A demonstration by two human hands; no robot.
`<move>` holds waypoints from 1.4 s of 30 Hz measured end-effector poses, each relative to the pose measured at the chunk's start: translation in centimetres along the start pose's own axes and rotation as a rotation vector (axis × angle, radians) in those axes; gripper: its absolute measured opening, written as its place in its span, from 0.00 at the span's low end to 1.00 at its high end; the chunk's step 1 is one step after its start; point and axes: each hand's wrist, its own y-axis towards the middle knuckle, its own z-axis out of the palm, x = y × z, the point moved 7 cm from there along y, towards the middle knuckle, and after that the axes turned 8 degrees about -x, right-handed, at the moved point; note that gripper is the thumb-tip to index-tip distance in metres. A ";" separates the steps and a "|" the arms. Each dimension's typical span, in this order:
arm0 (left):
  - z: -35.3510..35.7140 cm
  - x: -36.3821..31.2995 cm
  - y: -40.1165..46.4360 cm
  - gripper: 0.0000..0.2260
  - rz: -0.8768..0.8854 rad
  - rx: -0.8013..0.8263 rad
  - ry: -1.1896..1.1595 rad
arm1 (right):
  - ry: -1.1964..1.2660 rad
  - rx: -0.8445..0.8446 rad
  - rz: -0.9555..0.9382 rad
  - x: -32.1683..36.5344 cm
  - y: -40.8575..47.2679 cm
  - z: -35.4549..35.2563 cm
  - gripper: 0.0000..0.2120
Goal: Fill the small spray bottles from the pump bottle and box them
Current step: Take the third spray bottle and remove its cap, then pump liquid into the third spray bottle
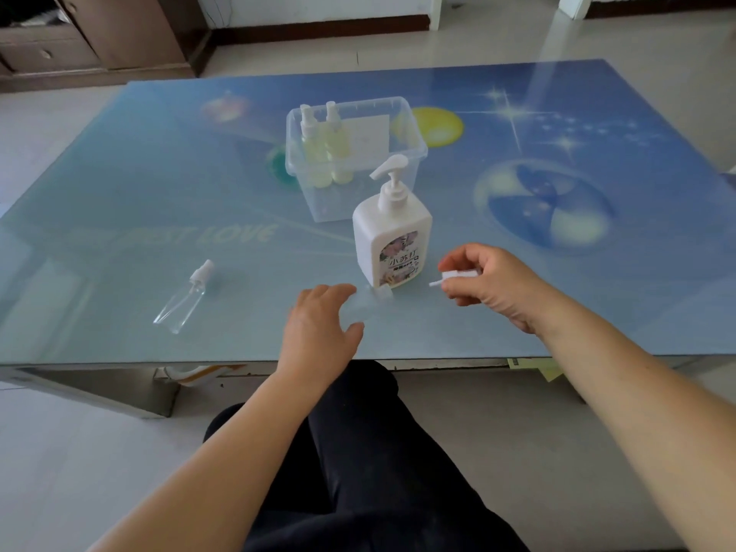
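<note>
A white pump bottle [392, 229] with a flowery label stands mid-table. Just in front of it lies a clear, empty small spray bottle [368, 298] without its top, and my left hand [322, 324] is wrapped around its lower part. My right hand [484, 278], to the right of the pump bottle, pinches the white spray top [458, 276] with its thin tube sticking out to the left. Another empty small spray bottle [185, 300] with its top on lies at the left. Behind the pump bottle a clear plastic box [402, 109] holds two small spray bottles [324, 147] filled with yellowish liquid.
The low table [557, 272] has a glossy blue printed glass top, and its front edge runs just below my hands. My dark-trousered legs sit under that edge. A wooden cabinet [103, 33] stands on the tiled floor at the far left.
</note>
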 end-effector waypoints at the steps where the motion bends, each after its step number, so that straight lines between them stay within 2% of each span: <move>1: 0.1 0.3 0.1 0.20 -0.032 -0.006 0.015 | 0.000 -0.052 0.006 -0.5 0.3 -0.6 0.09; 4: 0.6 0.7 0.2 0.19 -0.102 0.002 -0.024 | -0.065 -0.240 0.002 -2.1 0.9 -2.4 0.08; 7: 1.2 0.7 0.2 0.17 -0.161 0.018 -0.135 | -0.290 -0.365 -0.055 -3.2 1.4 -2.9 0.07; 15: 1.8 0.4 0.1 0.14 -0.205 0.026 -0.225 | -0.758 -0.345 -0.167 -3.7 3.1 0.2 0.14; 17: 1.6 0.6 0.1 0.14 -0.206 0.016 -0.237 | -0.799 -0.335 -0.170 -3.5 3.3 0.6 0.15; 31: 1.0 0.5 0.1 0.15 -0.225 0.008 -0.273 | -0.758 -0.259 -0.092 -3.8 3.5 0.6 0.24; 34: 0.7 0.4 0.2 0.15 -0.221 -0.004 -0.277 | -0.735 -0.293 -0.078 -3.1 3.3 0.2 0.28; 39: -0.6 -0.4 1.3 0.15 -0.216 -0.085 -0.347 | -0.468 -0.471 -0.189 2.2 3.9 -1.2 0.28; 42: -1.6 -1.2 2.4 0.15 -0.202 -0.135 -0.364 | -0.244 -0.477 -0.244 6.7 5.0 -1.2 0.26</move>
